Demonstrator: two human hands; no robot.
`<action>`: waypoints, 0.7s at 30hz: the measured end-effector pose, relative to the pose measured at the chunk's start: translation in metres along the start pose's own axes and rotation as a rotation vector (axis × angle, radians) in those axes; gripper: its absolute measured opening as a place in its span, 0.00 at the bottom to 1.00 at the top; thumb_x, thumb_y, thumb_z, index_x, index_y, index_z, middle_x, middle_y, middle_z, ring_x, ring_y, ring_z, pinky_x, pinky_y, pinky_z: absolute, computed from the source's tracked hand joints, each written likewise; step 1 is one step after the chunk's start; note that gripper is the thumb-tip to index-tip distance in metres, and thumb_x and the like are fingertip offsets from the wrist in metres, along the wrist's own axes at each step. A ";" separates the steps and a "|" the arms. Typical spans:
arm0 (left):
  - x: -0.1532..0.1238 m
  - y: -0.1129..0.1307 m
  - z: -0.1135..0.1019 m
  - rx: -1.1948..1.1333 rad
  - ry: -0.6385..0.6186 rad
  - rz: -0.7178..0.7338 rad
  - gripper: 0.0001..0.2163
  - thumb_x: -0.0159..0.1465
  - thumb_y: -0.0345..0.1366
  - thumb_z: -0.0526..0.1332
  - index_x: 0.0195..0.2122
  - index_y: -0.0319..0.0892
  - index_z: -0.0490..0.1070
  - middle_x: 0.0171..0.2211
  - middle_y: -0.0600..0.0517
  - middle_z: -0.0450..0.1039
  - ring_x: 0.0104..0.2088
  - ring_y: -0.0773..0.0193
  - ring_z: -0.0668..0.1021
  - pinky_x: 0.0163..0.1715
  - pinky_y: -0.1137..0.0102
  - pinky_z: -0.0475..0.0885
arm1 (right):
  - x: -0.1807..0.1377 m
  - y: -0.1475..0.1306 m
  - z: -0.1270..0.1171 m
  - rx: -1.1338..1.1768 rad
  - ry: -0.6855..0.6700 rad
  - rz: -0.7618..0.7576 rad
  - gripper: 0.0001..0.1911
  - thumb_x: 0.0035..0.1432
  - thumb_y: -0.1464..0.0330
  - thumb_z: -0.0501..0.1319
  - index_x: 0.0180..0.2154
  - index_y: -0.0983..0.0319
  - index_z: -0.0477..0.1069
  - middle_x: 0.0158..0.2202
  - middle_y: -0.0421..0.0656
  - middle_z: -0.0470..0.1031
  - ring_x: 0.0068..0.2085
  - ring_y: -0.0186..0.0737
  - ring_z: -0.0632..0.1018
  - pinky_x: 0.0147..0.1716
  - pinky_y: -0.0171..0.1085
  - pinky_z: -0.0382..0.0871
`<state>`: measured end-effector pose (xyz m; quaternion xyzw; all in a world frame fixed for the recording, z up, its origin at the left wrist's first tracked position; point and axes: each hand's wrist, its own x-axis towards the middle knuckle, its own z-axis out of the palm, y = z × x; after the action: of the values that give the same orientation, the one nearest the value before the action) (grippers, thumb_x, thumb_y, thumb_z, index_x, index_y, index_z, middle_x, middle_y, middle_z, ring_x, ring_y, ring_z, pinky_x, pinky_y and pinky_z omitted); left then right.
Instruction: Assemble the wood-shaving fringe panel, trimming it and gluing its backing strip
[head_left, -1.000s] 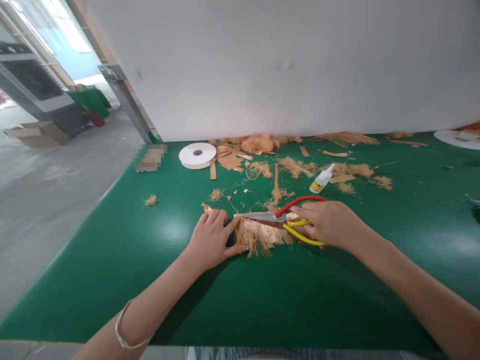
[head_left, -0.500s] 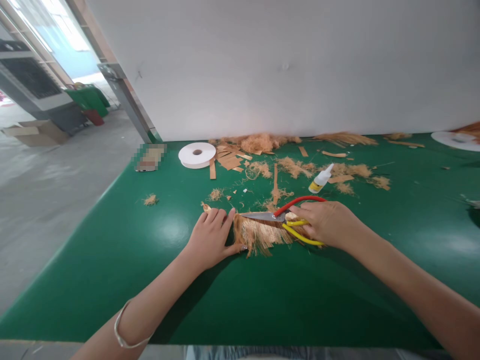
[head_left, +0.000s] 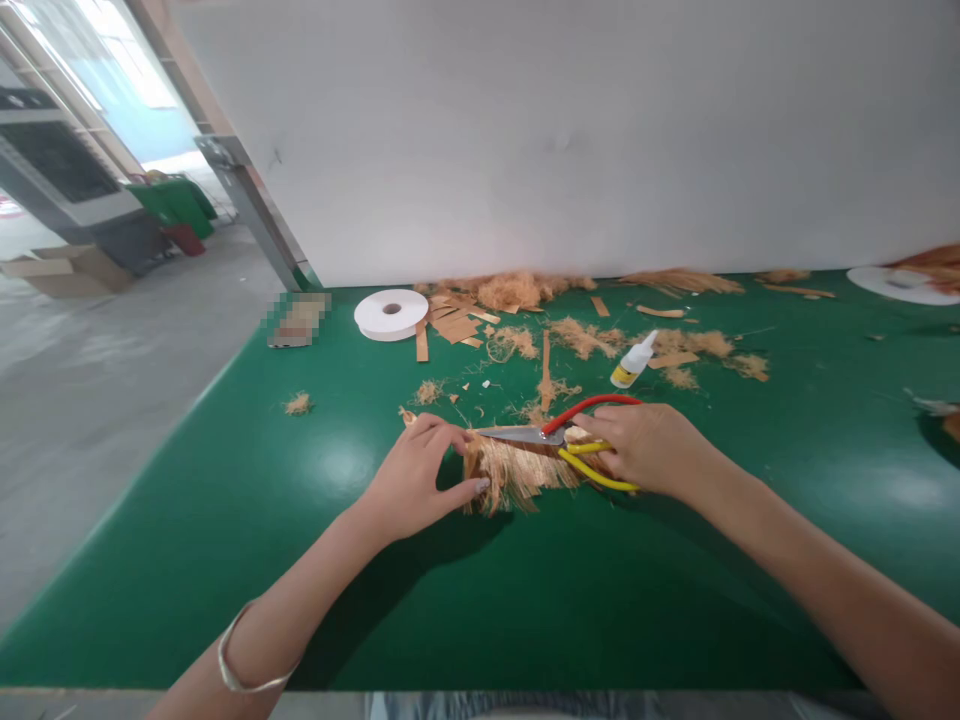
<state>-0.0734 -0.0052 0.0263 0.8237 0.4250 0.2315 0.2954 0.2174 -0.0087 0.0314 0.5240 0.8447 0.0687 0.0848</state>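
A strip of tan, straw-like fringe lies on the green table, its loose strands pointing toward me. My left hand is at the strip's left end, thumb and index finger apart in a curve, their tips touching the strands. A small pale end of the material pokes out beyond its knuckles. My right hand grips scissors with one red and one yellow handle. Their blades point left along the strip's upper edge and look closed. Some of the fringe's right end is hidden beneath this hand.
Beyond the hands stand a glue bottle and a white tape roll. Fibre scraps and cut tan strips lie along the white wall. A pixelated object sits at the table's left edge.
My left hand has lifted slightly, its index finger and thumb now arched apart instead of lying flatter on the fringe. The right hand and scissors keep nearly the same pose; the view shifted a little.
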 end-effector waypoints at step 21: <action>0.009 0.000 -0.011 -1.154 0.018 -0.375 0.11 0.55 0.37 0.64 0.34 0.42 0.62 0.37 0.48 0.76 0.33 0.65 0.75 0.26 0.74 0.59 | -0.016 0.023 0.007 0.743 0.228 0.311 0.22 0.49 0.65 0.57 0.48 0.61 0.73 0.30 0.44 0.76 0.23 0.37 0.71 0.20 0.35 0.62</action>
<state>-0.0754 0.0051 0.0354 0.4397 0.3711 0.3757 0.7265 0.2455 -0.0127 0.0304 0.6294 0.7267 -0.1712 -0.2155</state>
